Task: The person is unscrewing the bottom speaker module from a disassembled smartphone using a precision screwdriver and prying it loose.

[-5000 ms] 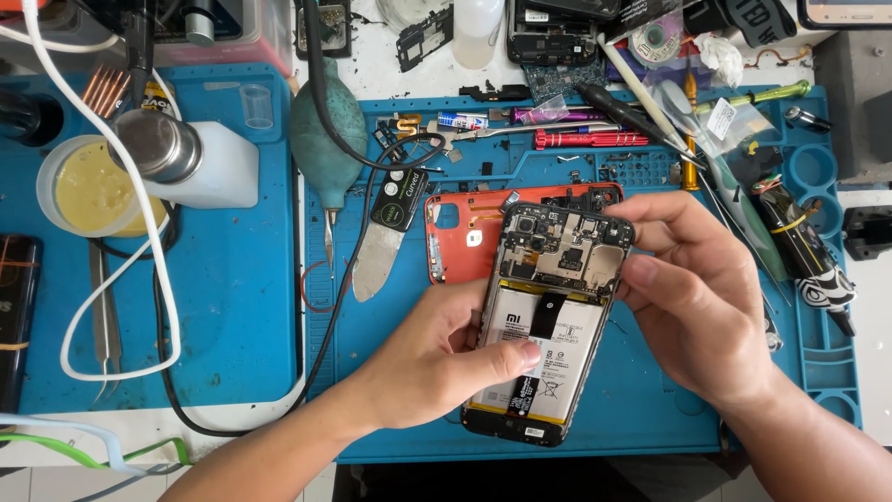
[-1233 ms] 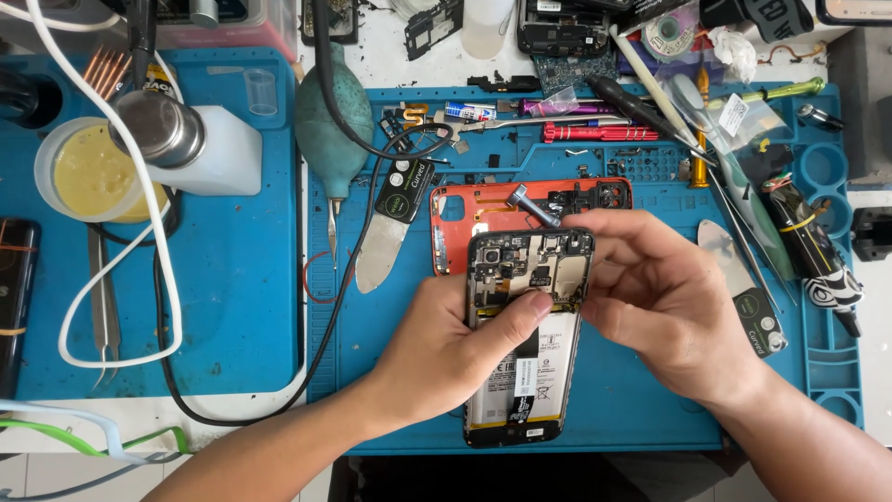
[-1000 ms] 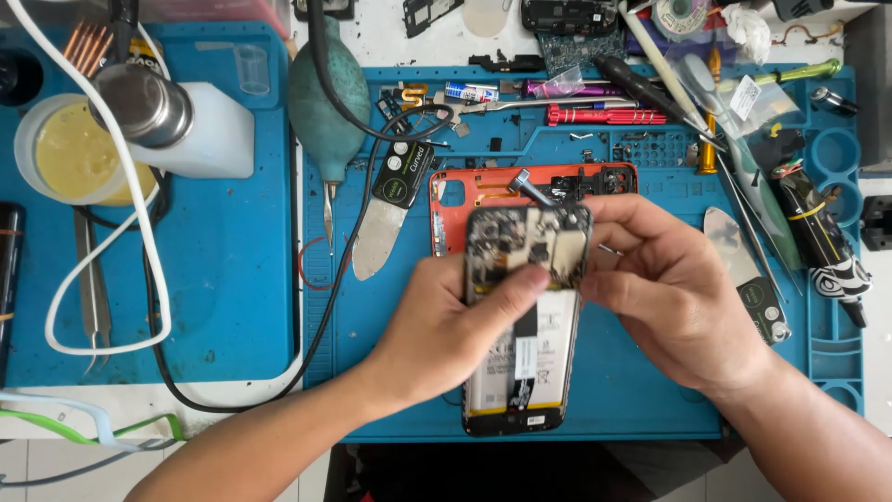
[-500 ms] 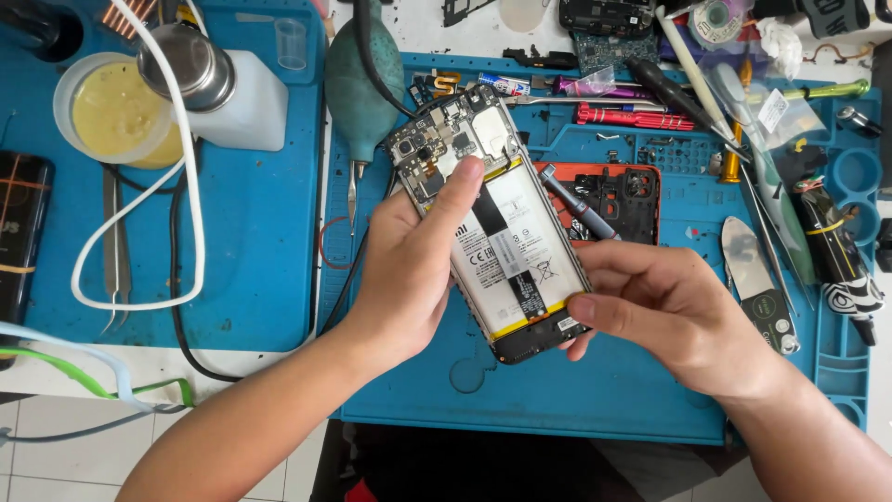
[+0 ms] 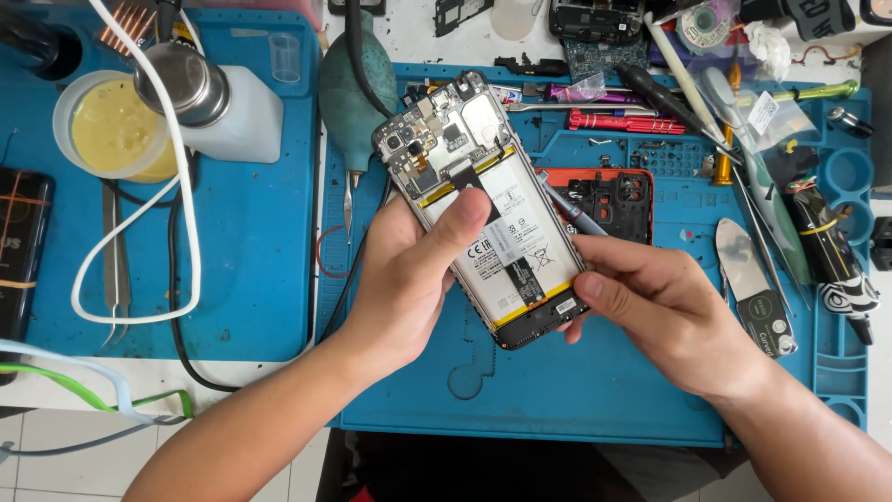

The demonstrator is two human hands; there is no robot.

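At the far left of the counter (image 5: pixel 56 376) a dark phone (image 5: pixel 20 251) lies at the edge of the blue mat (image 5: pixel 251 279), with tweezers (image 5: pixel 116 270) just beside it and a white cable (image 5: pixel 186 214) looping over both. Above them stand a yellow-filled cup (image 5: pixel 107 130) and a white dispenser bottle (image 5: pixel 232 112), then a green air blower (image 5: pixel 351 93).

The left hand (image 5: pixel 409 279) grips the opened phone (image 5: pixel 483 204) from its left side — thumb pressed across the battery (image 5: pixel 506 246), the other fingers hidden behind the frame. The phone is held tilted above the mat, camera end up-left, bottom end down-right.

The right hand (image 5: pixel 669 311) pinches the phone's lower right corner, thumb on the bottom edge, and also holds a thin grey tool (image 5: pixel 571 209) whose tip lies along the phone's right side.

Behind the hands lies an orange back cover (image 5: pixel 618 200); further right, a red screwdriver (image 5: pixel 623 121) and a metal pry tool (image 5: pixel 753 279).
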